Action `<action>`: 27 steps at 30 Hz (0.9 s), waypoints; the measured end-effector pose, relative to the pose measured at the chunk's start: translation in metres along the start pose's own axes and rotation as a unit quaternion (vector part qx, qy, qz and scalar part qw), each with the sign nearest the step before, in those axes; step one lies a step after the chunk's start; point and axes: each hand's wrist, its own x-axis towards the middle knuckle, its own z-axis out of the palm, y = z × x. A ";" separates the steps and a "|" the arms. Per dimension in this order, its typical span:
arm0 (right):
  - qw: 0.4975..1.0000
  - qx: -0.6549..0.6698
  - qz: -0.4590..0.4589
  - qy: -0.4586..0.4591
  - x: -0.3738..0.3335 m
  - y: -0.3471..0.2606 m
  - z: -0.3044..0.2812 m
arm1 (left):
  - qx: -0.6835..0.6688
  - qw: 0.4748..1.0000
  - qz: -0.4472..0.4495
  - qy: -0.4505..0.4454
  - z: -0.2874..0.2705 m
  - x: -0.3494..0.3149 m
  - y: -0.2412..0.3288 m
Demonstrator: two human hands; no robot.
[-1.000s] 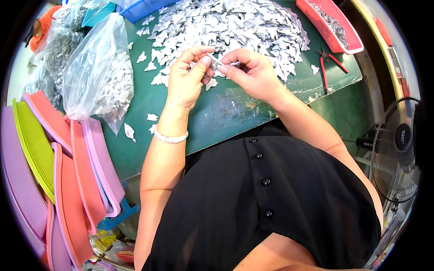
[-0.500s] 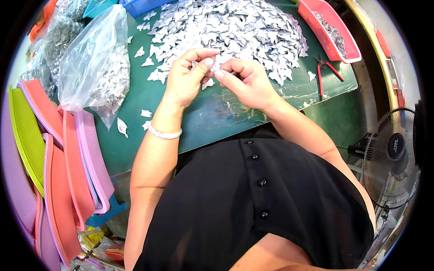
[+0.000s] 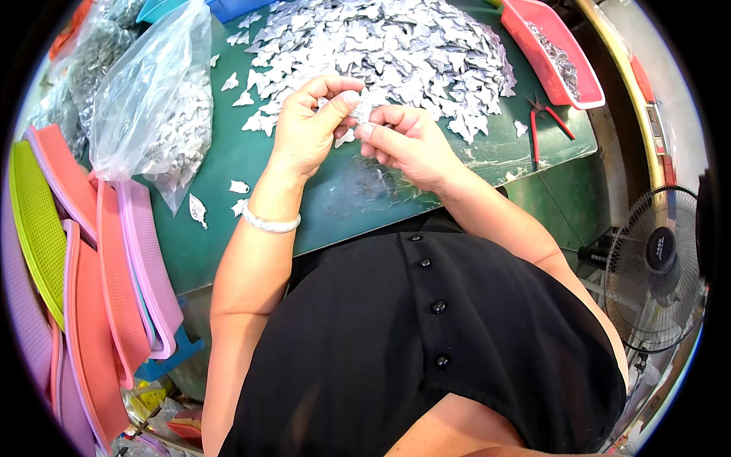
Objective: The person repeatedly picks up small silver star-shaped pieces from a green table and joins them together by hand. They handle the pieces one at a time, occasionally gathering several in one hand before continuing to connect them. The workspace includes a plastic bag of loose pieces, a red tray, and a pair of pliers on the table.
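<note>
A small silvery piece is pinched between both hands at frame centre, above the green table. It is judged light, thin, easily bent; edge grip with fingertips is advised. Left hand: fingers curled, thumb and forefinger closed on the piece. Right hand: likewise clamped on it. Beyond, toward the upper frame, a heap of like pieces is noted.

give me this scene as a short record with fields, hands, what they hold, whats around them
left hand: fingers pinch a small silver piece
right hand: fingers on the same piece
surface: green table
ahead of hands: heap of silver butterfly-shaped pieces
left side: clear plastic bag of silver pieces, stacked pink and orange trays
right side: red-handled pliers, red tray
off table: floor fan
</note>
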 end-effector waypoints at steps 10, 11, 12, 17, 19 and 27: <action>0.996 0.087 0.033 -0.012 0.001 0.002 0.001 | -0.007 0.999 -0.052 0.002 0.002 0.002 -0.005; 0.996 0.077 0.029 -0.013 0.001 0.002 0.002 | -0.011 0.998 -0.060 0.001 0.001 0.003 -0.008; 0.997 0.068 0.026 -0.015 0.000 0.001 0.003 | -0.016 0.997 -0.069 0.000 0.000 0.003 -0.009; 1.000 0.025 0.004 0.009 -0.002 -0.011 0.002 | -0.084 0.989 -0.111 -0.043 -0.007 0.005 -0.009; 0.999 0.010 -0.013 0.031 -0.001 -0.013 -0.005 | -0.093 0.987 -0.121 -0.053 -0.007 0.005 -0.007; 0.986 -0.141 -0.054 0.069 0.001 -0.024 -0.007 | -0.086 0.987 -0.120 -0.063 -0.006 0.004 -0.004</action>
